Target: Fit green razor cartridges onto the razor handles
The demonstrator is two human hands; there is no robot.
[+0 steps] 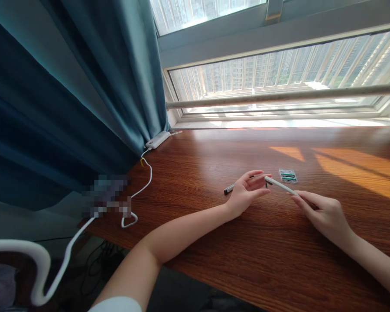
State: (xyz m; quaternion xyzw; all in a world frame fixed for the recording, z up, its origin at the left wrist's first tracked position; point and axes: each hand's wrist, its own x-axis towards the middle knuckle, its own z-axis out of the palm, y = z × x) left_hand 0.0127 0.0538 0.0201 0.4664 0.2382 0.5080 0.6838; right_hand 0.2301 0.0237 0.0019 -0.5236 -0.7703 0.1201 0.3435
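Note:
My right hand (325,214) is closed around the lower end of a slim white-handled razor (282,186), which slants up to the left. At its far end the small dark head lies between the thumb and fingertips of my left hand (247,193), which seem to grip it by its edges. Behind my left hand lies a pen-like stick (229,189) with a dark end, partly hidden by the fingers. Just beyond the razor, a clear pack (287,175) with green and dark strips rests flat on the table.
The brown wooden table (198,169) runs up to a window with a horizontal rail (279,99). A white device (158,140) with a white cable (150,175) sits by the blue curtain (117,65). A thick white cable (45,277) hangs at the lower left.

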